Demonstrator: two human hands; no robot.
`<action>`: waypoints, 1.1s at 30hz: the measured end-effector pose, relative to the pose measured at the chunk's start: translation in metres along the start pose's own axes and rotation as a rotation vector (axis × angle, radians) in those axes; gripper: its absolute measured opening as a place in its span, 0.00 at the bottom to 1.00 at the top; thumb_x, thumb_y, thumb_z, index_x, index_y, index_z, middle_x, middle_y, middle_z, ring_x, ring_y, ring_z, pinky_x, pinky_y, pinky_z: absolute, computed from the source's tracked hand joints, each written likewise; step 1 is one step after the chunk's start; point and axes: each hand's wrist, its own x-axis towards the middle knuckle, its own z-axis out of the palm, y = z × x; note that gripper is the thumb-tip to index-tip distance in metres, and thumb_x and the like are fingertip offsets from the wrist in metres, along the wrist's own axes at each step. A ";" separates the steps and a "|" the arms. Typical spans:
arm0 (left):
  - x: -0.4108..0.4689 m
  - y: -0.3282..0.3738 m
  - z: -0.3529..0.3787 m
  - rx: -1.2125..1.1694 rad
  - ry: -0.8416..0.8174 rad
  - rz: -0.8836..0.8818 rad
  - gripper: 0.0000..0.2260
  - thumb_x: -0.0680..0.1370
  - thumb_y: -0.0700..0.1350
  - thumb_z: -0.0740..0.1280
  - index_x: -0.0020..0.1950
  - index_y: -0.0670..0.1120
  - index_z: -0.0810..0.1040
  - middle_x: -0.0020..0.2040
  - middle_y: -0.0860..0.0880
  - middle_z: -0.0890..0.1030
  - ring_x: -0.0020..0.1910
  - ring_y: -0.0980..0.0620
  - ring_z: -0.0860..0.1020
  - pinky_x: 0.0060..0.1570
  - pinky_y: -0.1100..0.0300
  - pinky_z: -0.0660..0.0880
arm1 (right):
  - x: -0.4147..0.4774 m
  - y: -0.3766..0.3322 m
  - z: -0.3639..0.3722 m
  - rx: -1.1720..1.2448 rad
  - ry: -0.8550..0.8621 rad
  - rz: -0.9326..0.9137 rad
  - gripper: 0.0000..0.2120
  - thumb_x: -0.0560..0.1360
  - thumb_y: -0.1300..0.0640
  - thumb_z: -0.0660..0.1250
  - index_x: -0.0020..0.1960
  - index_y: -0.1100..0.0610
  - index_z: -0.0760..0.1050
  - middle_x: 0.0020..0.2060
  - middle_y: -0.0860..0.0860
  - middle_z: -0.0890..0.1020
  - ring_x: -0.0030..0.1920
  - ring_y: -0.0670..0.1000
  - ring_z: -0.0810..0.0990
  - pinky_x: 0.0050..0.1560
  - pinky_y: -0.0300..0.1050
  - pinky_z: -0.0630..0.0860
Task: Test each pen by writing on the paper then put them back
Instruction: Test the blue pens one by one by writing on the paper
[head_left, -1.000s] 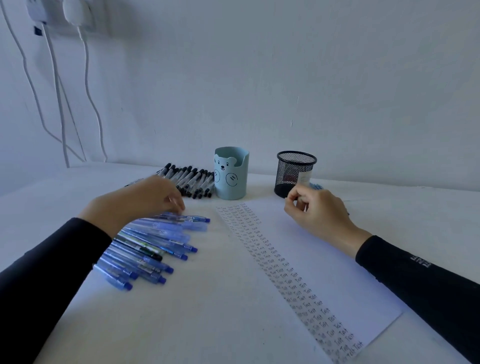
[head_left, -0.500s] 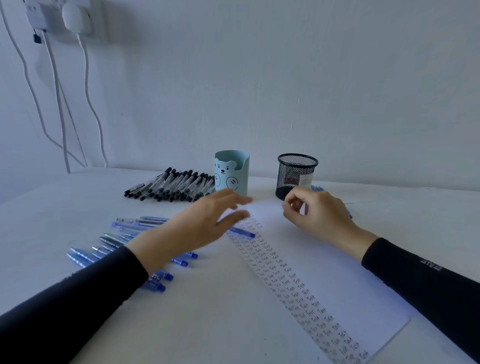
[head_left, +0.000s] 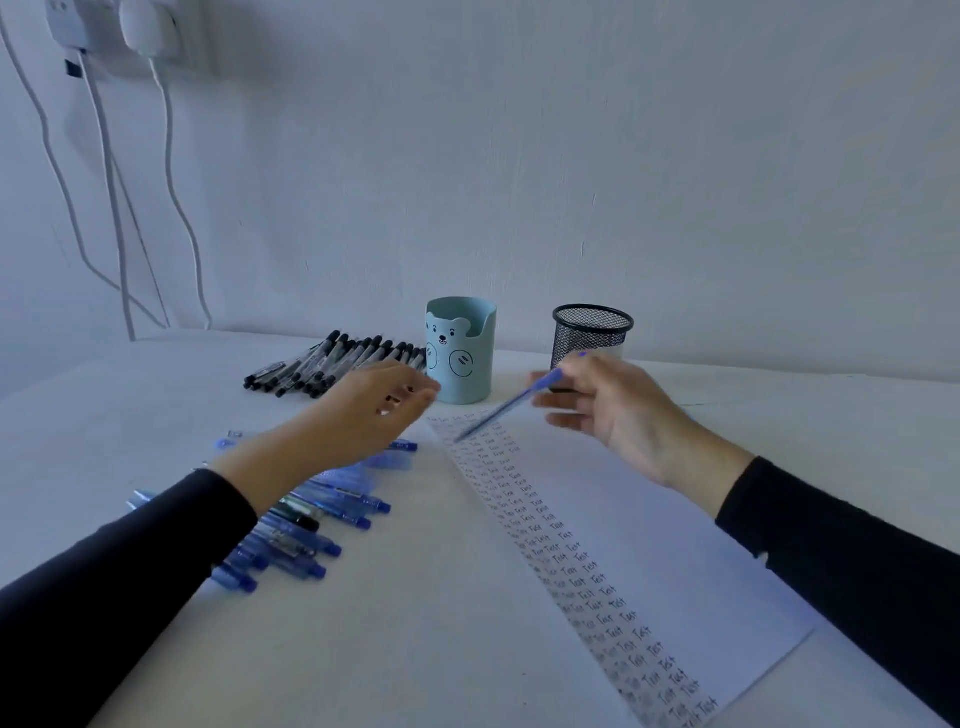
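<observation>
Nearest, the paper (head_left: 649, 545) on the worktop (head_left: 415, 623) carries columns of "Test" down its left side. Left of it lies a row of blue pens (head_left: 311, 525). Over them the left hand (head_left: 363, 410) hovers, fingers loosely bent and empty. The right hand (head_left: 618, 415) pinches one pen (head_left: 506, 408) by its upper end (other fingers spread), tip slanting toward the sheet's far corner. Step in hand: readying this pen; next it needs a proper writing grip. Beyond: bear cup (head_left: 460, 358), mesh holder (head_left: 592, 327), black pens (head_left: 332, 364).
</observation>
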 end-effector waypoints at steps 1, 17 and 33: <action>-0.001 0.003 0.002 -0.019 -0.064 -0.012 0.13 0.80 0.53 0.61 0.61 0.52 0.79 0.54 0.59 0.77 0.53 0.64 0.76 0.59 0.60 0.74 | 0.001 -0.005 -0.004 0.153 0.025 0.033 0.08 0.81 0.56 0.60 0.45 0.55 0.75 0.47 0.55 0.86 0.46 0.53 0.82 0.47 0.45 0.79; -0.008 0.006 0.012 0.105 -0.394 -0.046 0.36 0.65 0.78 0.58 0.68 0.62 0.69 0.68 0.64 0.67 0.66 0.63 0.66 0.69 0.60 0.65 | -0.001 -0.024 -0.008 0.346 0.061 0.234 0.25 0.71 0.33 0.62 0.46 0.54 0.78 0.23 0.45 0.58 0.19 0.44 0.52 0.19 0.35 0.50; -0.007 0.006 0.012 0.144 -0.413 -0.040 0.40 0.64 0.80 0.54 0.71 0.62 0.66 0.70 0.64 0.65 0.69 0.63 0.62 0.71 0.60 0.60 | 0.017 0.009 0.011 -0.206 -0.138 0.204 0.13 0.80 0.61 0.59 0.61 0.61 0.76 0.47 0.57 0.84 0.38 0.50 0.80 0.36 0.39 0.78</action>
